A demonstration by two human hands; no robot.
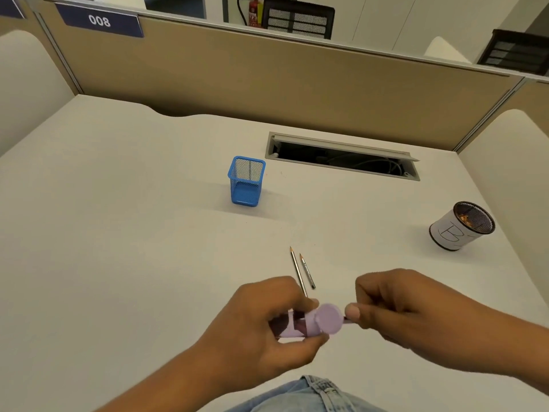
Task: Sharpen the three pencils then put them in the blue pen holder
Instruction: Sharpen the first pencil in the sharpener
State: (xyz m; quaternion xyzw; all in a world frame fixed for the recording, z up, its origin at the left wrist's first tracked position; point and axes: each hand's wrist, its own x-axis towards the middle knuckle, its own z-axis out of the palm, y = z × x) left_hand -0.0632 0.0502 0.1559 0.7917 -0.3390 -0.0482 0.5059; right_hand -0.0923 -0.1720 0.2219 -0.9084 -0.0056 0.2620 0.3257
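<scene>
My left hand [264,325] grips a lilac pencil sharpener [318,322] near the desk's front edge. My right hand [395,310] pinches a pencil [347,320] whose end sits in the sharpener; only a short dark stub shows between fingers and sharpener. Two grey pencils, a longer one [296,269] and a shorter one [307,272], lie side by side on the desk just beyond my hands, tips pointing away. The blue mesh pen holder [246,181] stands upright farther back, at centre.
A round mesh cup wrapped in white paper [460,227] stands at the right and holds shavings. An open cable slot [341,156] is cut into the white desk [118,218] behind the holder. Beige partitions enclose the desk on three sides.
</scene>
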